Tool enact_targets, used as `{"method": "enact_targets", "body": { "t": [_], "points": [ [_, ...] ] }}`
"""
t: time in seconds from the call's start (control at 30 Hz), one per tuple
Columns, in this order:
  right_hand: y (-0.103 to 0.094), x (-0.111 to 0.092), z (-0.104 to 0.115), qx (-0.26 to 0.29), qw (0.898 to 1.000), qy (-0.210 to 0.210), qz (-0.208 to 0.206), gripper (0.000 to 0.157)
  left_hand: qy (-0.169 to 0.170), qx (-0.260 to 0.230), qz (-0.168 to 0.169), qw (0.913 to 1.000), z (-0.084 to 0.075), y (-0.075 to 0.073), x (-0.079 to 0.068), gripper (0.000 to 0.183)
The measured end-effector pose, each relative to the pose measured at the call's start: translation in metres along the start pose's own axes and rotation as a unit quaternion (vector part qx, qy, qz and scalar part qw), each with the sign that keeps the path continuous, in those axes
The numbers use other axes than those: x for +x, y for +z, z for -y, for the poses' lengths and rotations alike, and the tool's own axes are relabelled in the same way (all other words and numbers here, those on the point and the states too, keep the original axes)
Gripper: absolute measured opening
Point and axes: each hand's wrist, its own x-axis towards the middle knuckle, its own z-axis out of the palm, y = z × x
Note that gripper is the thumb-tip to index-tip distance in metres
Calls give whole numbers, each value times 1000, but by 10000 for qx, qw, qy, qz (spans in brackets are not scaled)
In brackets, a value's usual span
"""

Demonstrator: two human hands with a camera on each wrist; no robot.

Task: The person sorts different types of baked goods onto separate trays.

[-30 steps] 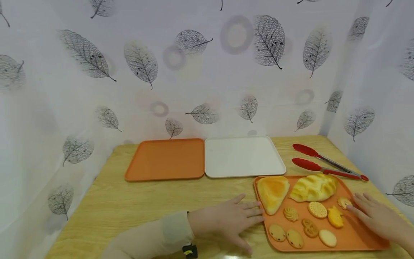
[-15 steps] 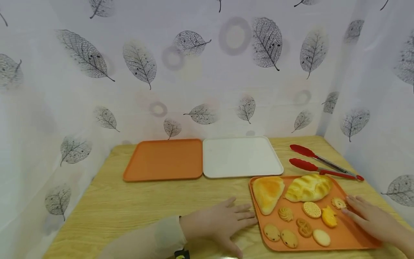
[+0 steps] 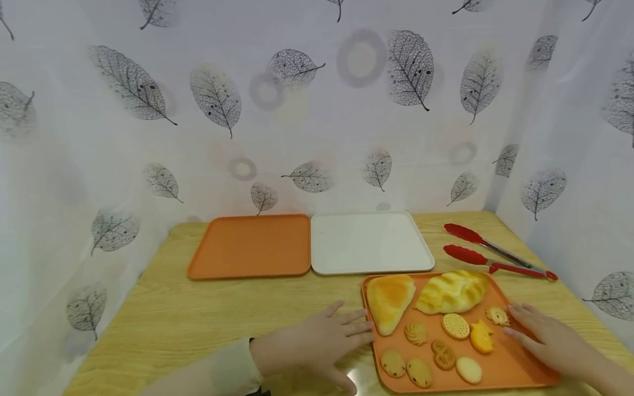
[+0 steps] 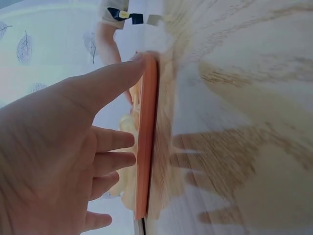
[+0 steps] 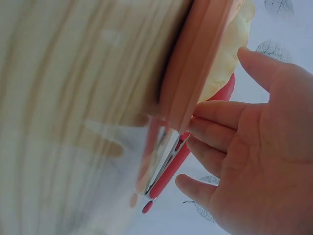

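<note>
An orange tray (image 3: pixel 512 367) of toy-like baked goods lies at the front right in the head view. On it are a triangular bread (image 3: pixel 389 303), a braided loaf (image 3: pixel 453 292), a pretzel (image 3: pixel 443 354), a yellow strawberry-shaped piece (image 3: pixel 481 336) and several biscuits (image 3: pixel 455 326). My left hand (image 3: pixel 322 342), fingers spread and straight, is at the tray's left edge; in the left wrist view its fingertips meet the rim. My right hand (image 3: pixel 552 342) lies over the right edge, straight fingers against the rim in the right wrist view. Neither hand grips anything.
Behind, a second orange tray (image 3: pixel 252 245) and a white tray (image 3: pixel 371 242) lie side by side. Red-tipped tongs (image 3: pixel 464 254) rest spread at the back right of the wooden table (image 3: pixel 198 313). A leaf-print curtain (image 3: pixel 317 126) surrounds the table.
The tray of baked goods has slid left along the table, its contents riding with it. Both hands have moved left with it. The back trays and tongs stay put.
</note>
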Motion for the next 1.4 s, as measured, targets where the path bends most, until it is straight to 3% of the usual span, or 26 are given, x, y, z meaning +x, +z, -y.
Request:
{"method": "enact_targets", "body": {
  "t": [0.13,0.43,0.6,0.73,0.93,1.07,1.23,1.4],
  "points": [
    [1,0,12,58,9998,-166,-90,65,-103,-148,-94,9998,2,1,-12,89],
    [9,2,41,134,9970,-672,-371,65,-501,-1198,-420,9907,11,19,-48,81],
    [9,3,57,267,9946,-916,-414,63,-744,-1917,-459,9776,16,34,-71,79],
    [10,5,67,171,9901,-1266,-590,60,-959,-2255,-756,9666,20,42,-89,72],
    [13,12,81,65,9800,-1802,-847,56,-1439,-2472,-1312,9492,29,52,-111,65],
    [12,14,91,200,9796,-1879,-683,54,-1676,-2553,-1471,9408,34,57,-122,65],
    [7,22,104,315,9784,-1998,-428,53,-2064,-2505,-1507,9338,41,62,-132,75],
    [5,33,115,356,9719,-2293,-391,52,-2323,-2438,-1337,9321,49,62,-140,89]
  ]
}}
